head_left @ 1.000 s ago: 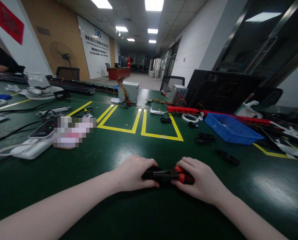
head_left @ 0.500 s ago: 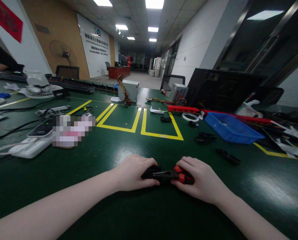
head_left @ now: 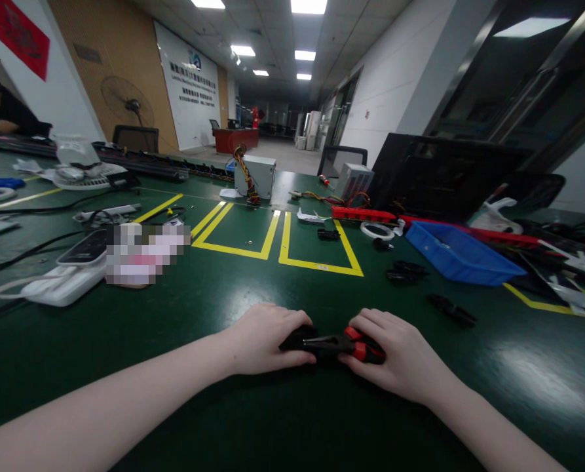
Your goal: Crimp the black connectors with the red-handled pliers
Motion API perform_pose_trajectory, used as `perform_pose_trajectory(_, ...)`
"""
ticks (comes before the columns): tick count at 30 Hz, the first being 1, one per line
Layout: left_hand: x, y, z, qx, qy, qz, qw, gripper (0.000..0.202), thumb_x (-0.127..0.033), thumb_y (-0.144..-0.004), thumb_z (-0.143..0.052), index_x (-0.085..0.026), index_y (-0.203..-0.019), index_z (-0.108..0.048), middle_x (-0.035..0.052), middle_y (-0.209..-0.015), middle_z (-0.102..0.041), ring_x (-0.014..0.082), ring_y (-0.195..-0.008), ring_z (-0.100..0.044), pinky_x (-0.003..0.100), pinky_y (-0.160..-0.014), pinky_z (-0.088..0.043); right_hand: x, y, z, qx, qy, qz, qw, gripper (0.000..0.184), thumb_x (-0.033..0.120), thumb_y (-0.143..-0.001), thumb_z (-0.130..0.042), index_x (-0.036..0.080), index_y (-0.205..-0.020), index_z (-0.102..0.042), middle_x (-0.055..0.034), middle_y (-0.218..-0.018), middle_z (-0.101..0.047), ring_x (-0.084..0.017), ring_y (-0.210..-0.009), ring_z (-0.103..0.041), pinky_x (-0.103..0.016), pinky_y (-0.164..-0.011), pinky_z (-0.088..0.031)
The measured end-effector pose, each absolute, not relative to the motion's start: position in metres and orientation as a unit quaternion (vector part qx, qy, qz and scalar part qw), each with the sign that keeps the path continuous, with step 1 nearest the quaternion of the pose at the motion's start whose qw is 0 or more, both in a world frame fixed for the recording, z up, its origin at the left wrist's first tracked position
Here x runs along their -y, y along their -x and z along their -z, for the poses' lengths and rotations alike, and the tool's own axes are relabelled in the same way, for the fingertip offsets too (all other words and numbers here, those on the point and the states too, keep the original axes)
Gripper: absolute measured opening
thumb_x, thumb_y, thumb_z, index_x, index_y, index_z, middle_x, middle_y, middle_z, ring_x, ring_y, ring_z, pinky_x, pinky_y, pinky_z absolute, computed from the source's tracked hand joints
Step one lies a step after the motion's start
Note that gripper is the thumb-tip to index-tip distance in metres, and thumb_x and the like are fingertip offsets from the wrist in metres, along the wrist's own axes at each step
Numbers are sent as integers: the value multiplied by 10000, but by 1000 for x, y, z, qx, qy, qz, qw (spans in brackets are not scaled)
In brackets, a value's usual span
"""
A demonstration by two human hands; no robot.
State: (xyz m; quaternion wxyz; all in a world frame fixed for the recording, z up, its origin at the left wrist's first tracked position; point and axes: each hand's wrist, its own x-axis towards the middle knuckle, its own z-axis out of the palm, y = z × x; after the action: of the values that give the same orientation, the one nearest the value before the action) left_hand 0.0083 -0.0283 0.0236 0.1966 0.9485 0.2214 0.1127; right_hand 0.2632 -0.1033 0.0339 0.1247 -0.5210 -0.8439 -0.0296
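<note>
Near the front of the green table, my right hand (head_left: pixel 395 351) is closed around the red-and-black handles of a pair of needle-nose pliers (head_left: pixel 334 343). The pliers' jaws point left, toward my left hand (head_left: pixel 270 339). Between the thumb and fingers of that left hand is a small black part (head_left: pixel 296 339), mostly covered, so its kind does not show. The jaw tips lie over or against this black part; whether they grip it I cannot tell.
A blue tray (head_left: pixel 462 255) stands at right, with black parts (head_left: pixel 405 271) and another black piece (head_left: pixel 452 309) before it. Yellow tape (head_left: pixel 321 267) marks the table (head_left: pixel 213 419). Leftward lie a white power strip (head_left: pixel 69 285) and cables. A metal power supply (head_left: pixel 261 177) stands farther back.
The whole view has shifted slightly, so things appear a little farther right. Both hands keep their holds on the pliers and the black part.
</note>
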Motion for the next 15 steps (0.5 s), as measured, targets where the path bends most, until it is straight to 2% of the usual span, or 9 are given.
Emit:
perform_pose_trajectory(7,29,-8,-25,-212,-949,-122,197,353,-474,-925,-600,-215,-1161,-562,29,-1011,-697,215,-848,-675,295,-678,-459,104,-262,-36,844,519,28,131,210,404,-800,-675,218,-868,-606,-36,-822,-643,-183,-710,-597,-306,-610,-450)
perform_pose_trajectory(12,30,-6,-21,-203,-953,-142,172,481,-467,-923,-608,-220,-1326,-520,63,-1170,-619,207,-854,-666,296,-680,-501,104,-263,-35,846,516,33,131,213,402,-796,-682,216,-874,-612,-36,-819,-644,-184,-702,-600,-309,-607,-455)
perform_pose_trajectory(15,30,-5,-18,-189,-954,-162,166,482,-437,-912,-636,-228,-1336,-536,76,-1250,-582,203,-888,-670,297,-726,-524,104,-264,-35,846,517,32,124,217,404,-799,-680,213,-879,-615,-39,-827,-646,-187,-708,-602,-313,-616,-458)
